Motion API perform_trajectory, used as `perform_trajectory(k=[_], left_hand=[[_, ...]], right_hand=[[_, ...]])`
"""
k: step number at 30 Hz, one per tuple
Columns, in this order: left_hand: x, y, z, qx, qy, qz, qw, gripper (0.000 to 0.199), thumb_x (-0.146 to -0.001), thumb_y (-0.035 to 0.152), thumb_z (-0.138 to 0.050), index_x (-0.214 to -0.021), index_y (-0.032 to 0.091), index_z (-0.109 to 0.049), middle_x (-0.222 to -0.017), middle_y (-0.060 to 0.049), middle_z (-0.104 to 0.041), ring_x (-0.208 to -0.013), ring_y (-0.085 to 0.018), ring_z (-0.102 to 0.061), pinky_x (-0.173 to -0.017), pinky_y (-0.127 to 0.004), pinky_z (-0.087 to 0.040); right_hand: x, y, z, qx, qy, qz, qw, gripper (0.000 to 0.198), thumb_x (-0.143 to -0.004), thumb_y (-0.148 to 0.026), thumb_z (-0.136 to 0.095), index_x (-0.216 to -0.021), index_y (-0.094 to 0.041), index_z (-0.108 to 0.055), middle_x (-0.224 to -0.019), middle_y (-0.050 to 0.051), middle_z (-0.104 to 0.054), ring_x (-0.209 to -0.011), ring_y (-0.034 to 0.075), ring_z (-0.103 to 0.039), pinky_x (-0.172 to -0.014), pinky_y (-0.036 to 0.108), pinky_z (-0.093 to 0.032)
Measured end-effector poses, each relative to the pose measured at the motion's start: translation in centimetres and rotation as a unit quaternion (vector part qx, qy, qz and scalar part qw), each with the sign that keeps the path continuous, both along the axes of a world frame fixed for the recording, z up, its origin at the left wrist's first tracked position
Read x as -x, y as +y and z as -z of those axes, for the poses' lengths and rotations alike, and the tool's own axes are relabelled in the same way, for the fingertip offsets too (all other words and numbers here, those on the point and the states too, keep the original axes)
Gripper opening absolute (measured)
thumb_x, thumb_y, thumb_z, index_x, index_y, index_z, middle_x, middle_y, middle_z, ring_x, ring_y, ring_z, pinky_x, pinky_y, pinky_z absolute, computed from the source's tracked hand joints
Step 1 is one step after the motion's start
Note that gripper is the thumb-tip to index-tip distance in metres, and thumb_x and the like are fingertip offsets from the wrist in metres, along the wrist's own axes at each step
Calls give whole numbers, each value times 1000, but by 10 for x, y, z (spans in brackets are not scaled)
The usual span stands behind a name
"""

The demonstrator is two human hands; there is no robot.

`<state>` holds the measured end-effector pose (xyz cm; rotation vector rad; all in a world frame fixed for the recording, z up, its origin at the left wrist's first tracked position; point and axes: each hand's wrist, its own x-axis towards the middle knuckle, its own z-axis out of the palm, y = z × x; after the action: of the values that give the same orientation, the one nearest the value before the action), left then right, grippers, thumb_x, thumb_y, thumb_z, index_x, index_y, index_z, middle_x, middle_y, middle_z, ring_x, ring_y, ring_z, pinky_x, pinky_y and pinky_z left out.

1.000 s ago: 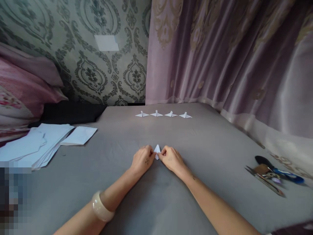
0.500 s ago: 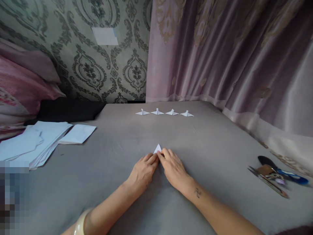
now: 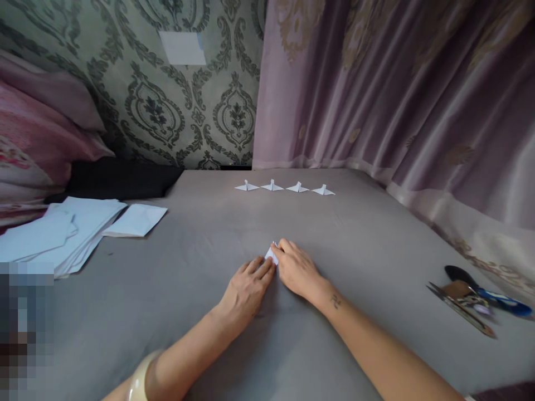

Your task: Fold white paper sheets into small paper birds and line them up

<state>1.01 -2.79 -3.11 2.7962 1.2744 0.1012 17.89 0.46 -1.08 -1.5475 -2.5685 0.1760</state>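
patterned wallpaper (image 3: 154,108) and a mauve curtain (image 3: 288,111) back the grey surface (image 3: 200,223), where a small folded paper (image 3: 271,255) lies centrally. the left hand (image 3: 246,292) touches its near edge, the right hand (image 3: 298,271) its far part; whether either pinches, i cannot tell.

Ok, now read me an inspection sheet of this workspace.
Surface: grey covering, faintly creased.
Job's things: small folded white paper; four winged paper figures in a row beyond.
Clutter: white paper stack, left; blue-handled tool and pointed metal tool, right.
Hands: left hand and right hand both have fingers on the folded paper.
Cables: nothing seen.
Surroundings: patterned wall, purplish curtain, pink fabric.
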Motion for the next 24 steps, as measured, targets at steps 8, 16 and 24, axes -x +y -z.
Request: perform_trajectory(k=[8, 16, 24], left_hand=[[16, -39, -2, 15, -21, 22, 999, 60, -78, 6, -43, -137, 11, -42, -145, -10, -44, -130, -27, -44, -102, -39, -40], [32, -25, -27, 153, -198, -59, 966, 33, -89, 20, -38, -105, 22, -67, -103, -3, -72, -91, -18, -66, -79, -27, -49], [-9, 51, -11, 159, -281, -229, 918, 14, -77, 26, -59, -79, 15, -68, -72, -4, -66, -65, -15, -58, -60, -24, -40]], right_hand=[[-14, 19, -7, 91, 85, -21, 992, 30, -92, -21, -41, -107, -21, -67, -95, 5, -60, -80, 14, -56, -66, 24, -36], [-17, 19, 3, 99, 147, 2, 984, 27, -89, -25, -50, -112, -23, -65, -92, 3, -60, -78, 13, -56, -68, 23, -37], [-17, 8, 12, 65, 206, 55, 975, 24, -84, -24, -61, -106, -20, -53, -101, 4, -59, -89, 15, -57, -77, 25, -42]])
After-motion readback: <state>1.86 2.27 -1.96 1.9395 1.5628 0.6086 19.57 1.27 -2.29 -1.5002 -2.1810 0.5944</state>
